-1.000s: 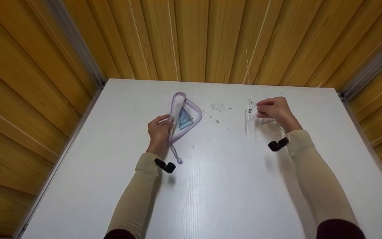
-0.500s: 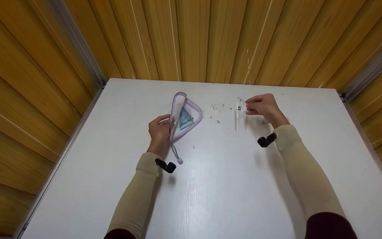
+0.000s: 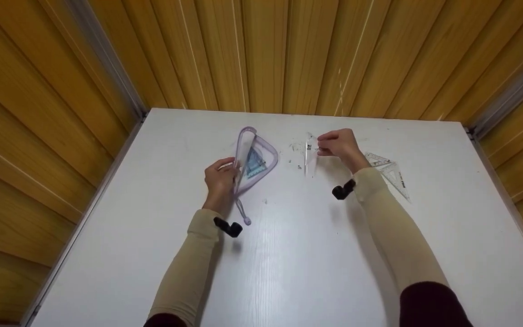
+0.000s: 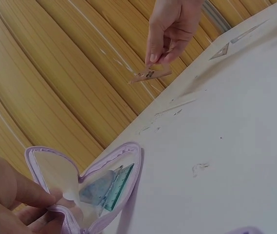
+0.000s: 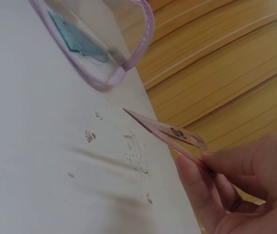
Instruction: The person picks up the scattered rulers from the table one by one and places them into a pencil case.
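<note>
A clear zip pouch with lilac edging (image 3: pixel 268 146) is held by my left hand (image 3: pixel 219 179) at its left side, its mouth spread apart. Inside it lie blue-green drawing pieces, among them a teal-edged set square or ruler (image 4: pixel 119 187). Between thumb and fingers, my right hand (image 3: pixel 341 145) pinches a clear triangular set square (image 5: pixel 170 136). That set square is raised over the table to the right of the pouch, its pointed tip toward the pouch in the right wrist view. A zip pull cord (image 3: pixel 242 211) trails from the pouch's near end.
Two more clear drawing triangles, one smaller (image 3: pixel 377 159) and one larger (image 3: pixel 396 176), lie on the white table (image 3: pixel 288 254) beyond my right forearm. Dark scuff marks (image 3: pixel 297 147) spot the tabletop between the hands. A wood-panelled wall (image 3: pixel 261 54) stands along the far edge.
My right hand has carried the set square leftward, closer to the pouch. The triangles behind it on the table have come into fuller view. The left hand and pouch have stayed in place.
</note>
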Available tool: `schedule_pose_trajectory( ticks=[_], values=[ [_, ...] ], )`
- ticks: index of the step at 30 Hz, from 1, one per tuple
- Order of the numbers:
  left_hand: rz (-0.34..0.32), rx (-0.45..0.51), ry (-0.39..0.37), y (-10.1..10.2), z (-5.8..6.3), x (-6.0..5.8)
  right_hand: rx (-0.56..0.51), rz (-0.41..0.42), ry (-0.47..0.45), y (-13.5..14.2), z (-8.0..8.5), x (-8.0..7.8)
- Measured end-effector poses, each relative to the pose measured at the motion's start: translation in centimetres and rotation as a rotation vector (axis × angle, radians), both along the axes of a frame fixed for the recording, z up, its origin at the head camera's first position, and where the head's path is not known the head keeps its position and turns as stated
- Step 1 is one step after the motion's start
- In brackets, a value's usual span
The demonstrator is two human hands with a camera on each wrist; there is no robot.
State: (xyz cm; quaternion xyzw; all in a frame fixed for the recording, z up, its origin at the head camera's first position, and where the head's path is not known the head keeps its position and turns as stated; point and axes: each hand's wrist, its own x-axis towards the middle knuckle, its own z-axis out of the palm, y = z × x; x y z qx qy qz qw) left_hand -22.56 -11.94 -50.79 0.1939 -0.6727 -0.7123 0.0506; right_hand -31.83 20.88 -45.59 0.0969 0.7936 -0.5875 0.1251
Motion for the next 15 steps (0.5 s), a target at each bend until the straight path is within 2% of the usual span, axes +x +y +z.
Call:
schedule_pose_trajectory(
  ticks=[15],
  values=[
    [0.009,0.035,-0.001,-0.2,-0.2,0.2,-0.008,0.020,-0.017,-4.7,-1.3,-0.8]
  ],
)
